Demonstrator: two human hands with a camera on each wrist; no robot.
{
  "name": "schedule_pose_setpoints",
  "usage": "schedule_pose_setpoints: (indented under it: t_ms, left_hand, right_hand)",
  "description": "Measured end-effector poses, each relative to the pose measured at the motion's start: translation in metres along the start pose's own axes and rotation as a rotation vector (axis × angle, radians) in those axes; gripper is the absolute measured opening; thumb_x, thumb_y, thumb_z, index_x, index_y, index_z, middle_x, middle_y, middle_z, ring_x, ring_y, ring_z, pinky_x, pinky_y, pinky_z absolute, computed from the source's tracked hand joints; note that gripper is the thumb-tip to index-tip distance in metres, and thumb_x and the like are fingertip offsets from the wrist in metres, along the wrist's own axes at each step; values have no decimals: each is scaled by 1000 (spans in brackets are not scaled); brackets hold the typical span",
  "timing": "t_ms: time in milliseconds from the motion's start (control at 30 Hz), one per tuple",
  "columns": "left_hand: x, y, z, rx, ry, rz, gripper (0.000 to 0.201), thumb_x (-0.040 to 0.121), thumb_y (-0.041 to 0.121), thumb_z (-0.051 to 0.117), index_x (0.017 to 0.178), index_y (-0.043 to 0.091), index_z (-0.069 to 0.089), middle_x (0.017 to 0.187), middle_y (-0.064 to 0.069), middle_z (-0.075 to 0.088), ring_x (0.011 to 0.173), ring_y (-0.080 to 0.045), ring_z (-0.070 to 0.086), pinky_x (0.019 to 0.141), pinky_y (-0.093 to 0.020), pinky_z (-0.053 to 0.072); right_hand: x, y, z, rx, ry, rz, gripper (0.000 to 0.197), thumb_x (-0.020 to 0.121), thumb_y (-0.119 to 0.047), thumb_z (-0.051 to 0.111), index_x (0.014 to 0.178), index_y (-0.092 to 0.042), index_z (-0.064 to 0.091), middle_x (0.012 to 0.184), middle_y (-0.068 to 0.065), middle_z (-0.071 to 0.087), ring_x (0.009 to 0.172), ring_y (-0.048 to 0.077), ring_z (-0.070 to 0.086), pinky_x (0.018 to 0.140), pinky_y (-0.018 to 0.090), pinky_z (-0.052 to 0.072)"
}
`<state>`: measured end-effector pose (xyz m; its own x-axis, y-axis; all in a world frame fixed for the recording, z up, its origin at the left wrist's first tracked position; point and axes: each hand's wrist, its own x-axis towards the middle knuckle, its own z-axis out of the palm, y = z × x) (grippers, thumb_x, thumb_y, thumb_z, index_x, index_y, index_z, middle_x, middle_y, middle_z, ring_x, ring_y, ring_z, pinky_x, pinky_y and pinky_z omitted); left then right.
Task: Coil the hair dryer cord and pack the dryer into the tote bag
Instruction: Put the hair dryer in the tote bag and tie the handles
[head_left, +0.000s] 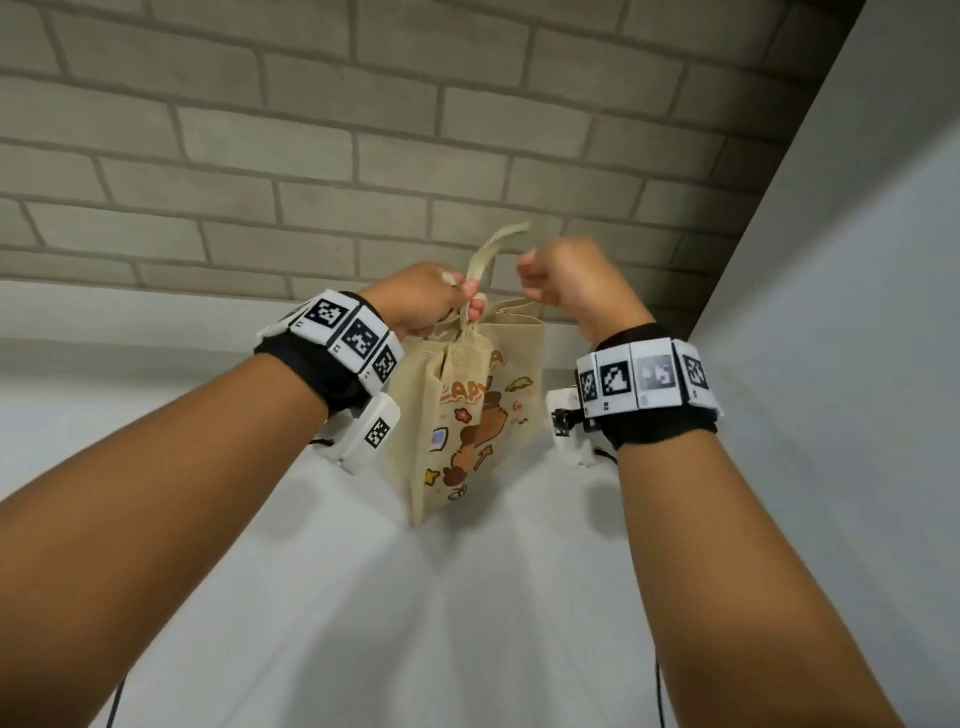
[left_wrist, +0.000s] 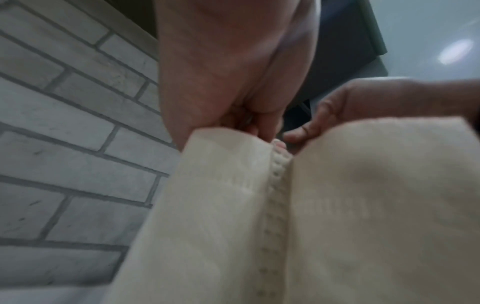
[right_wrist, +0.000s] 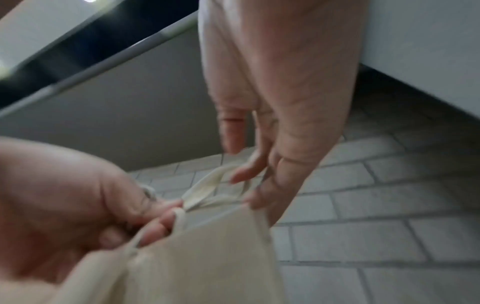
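A grey brick wall (head_left: 363, 130) closes off the back of the scene, and a plain white desk (head_left: 467, 623) runs up to it, with a pale panel standing along the right side. Near the far edge of the desk stands the tote bag (head_left: 467, 415), a cream cloth one printed with a cartoon animal, upright and held up by its straps (head_left: 488, 254).

The left hand (head_left: 421, 301) has its fingers (head_left: 470, 306) curled round the gathered base of the straps, pinching the bag's top edge together on that side. The right hand (head_left: 566, 280) is at the other side of the opening; in the right wrist view its fingers (right_wrist: 244, 174) are bent loosely, hooking under a strap loop and touching the top hem of the bag, a light hold and not a firm clench. The left wrist view shows only the bag's side seam and both hands at the rim.

The hair dryer and its cord are nowhere in sight, neither on the desk nor in either hand. The bag's sides hang fairly full, so the dryer is probably inside already, though the opening is hidden by the hands and this cannot be confirmed. On that reading the coiling and packing are finished and what remains is small: bringing the two straps together, settling the bag on the desk and letting go
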<state>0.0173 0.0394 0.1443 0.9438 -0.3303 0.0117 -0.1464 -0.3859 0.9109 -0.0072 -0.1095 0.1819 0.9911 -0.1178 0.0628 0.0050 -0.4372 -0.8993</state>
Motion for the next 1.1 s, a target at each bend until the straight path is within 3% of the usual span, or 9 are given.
schedule_pose_setpoints:
  t_ms: [67, 200, 400, 567, 633, 700, 867, 967, 1100]
  left_hand:
    - [3, -1, 2, 20, 44, -8, 27, 99, 27, 38, 82, 19, 58, 63, 9, 57, 31, 3, 41, 36, -12, 30]
    - [5, -2, 4, 182, 28, 46, 29, 98, 34, 41, 85, 19, 62, 58, 3, 53, 50, -10, 45, 51, -22, 36]
    - [5, -8, -1, 283, 67, 80, 46, 90, 45, 51, 114, 7, 62, 109, -22, 65, 96, -37, 63, 74, -33, 46]
    - [5, -4, -6, 389, 37, 138, 36, 93, 38, 49, 77, 9, 65, 66, -6, 57, 63, -18, 49, 50, -17, 37]
    - [6, -8, -8, 405, 19, 167, 38, 94, 36, 46, 90, 5, 68, 75, -7, 61, 61, -13, 50, 51, -13, 38]
    - [5, -10, -6, 377, 24, 200, 41, 95, 36, 43, 96, 3, 68, 77, -7, 63, 64, -12, 53, 56, -14, 39]
    - [1, -15, -1, 307, -75, 241, 32, 93, 35, 47, 77, 12, 61, 67, -3, 57, 62, -13, 50, 64, -22, 41]
    - [-1, -17, 2, 420, 12, 262, 23, 90, 32, 55, 84, 12, 63, 68, 1, 60, 60, -8, 53, 58, -16, 40]
    - [-4, -19, 13, 573, 214, 385, 27, 87, 32, 60, 101, 9, 62, 84, -5, 68, 69, -17, 60, 64, -26, 45]
  right_hand:
    - [-3, 9, 1, -387, -63, -127, 26, 87, -18, 58, 109, -4, 65, 107, 9, 65, 103, 23, 59, 87, 32, 47]
    - [-4, 23, 14, -531, -97, -321, 27, 83, -27, 66, 108, -15, 69, 113, 7, 67, 106, 19, 60, 95, 35, 47]
    - [0, 28, 15, -775, 10, -478, 18, 82, -30, 67, 89, -14, 72, 103, 3, 61, 108, 21, 51, 89, 28, 37]
    - [-15, 41, 24, -831, 188, -740, 15, 77, -31, 62, 64, -30, 55, 123, -7, 51, 126, 25, 28, 98, 42, 21]
    - [-13, 40, 23, -809, 117, -732, 15, 81, -31, 60, 68, -26, 55, 125, -11, 57, 130, 19, 29, 97, 40, 16]
    - [-10, 40, 22, -785, 101, -705, 16, 85, -34, 59, 78, -19, 62, 104, -10, 62, 121, 13, 38, 95, 38, 16]
    - [-4, 56, 28, -519, 107, -553, 21, 85, -39, 52, 78, -22, 61, 72, -8, 57, 83, 17, 54, 97, 49, 34]
    - [-2, 62, 29, -338, 121, -459, 17, 82, -37, 58, 70, -25, 61, 67, -4, 64, 72, 14, 58, 95, 51, 40]
    - [0, 66, 29, -221, 130, -398, 16, 74, -39, 57, 61, -31, 59, 59, -9, 64, 63, 7, 54, 93, 55, 42]
